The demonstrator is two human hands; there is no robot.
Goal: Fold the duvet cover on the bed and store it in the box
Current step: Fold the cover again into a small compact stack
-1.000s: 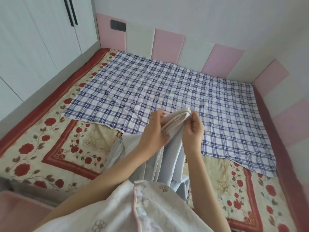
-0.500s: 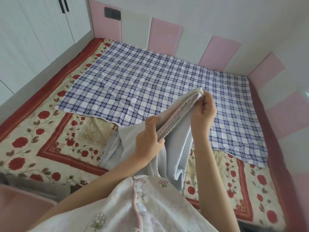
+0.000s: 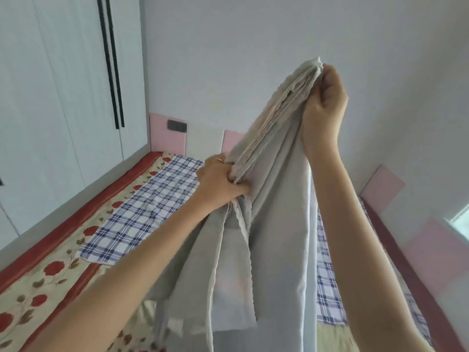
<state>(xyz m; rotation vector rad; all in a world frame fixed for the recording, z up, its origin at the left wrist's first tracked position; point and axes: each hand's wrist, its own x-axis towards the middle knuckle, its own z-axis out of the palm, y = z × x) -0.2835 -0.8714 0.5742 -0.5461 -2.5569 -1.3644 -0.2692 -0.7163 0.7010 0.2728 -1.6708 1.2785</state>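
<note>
The duvet cover (image 3: 274, 199), bunched low over the plaid sheet (image 3: 142, 214) 1 second ago, is now hanging high above the bed (image 3: 50, 275), my right hand (image 3: 323, 102) pinching its stacked edges up top and my left hand (image 3: 218, 181) gripping them lower, likely straightening the layers for another fold.

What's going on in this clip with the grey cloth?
A person holds the grey duvet cover up in the air. The right hand grips the gathered edges at the top, the left hand grips the same stacked edge lower down, and the rest hangs in loose folds. A checked sheet lies flat on the floral quilt behind. The fold is not finished, and no box is in view.
</note>
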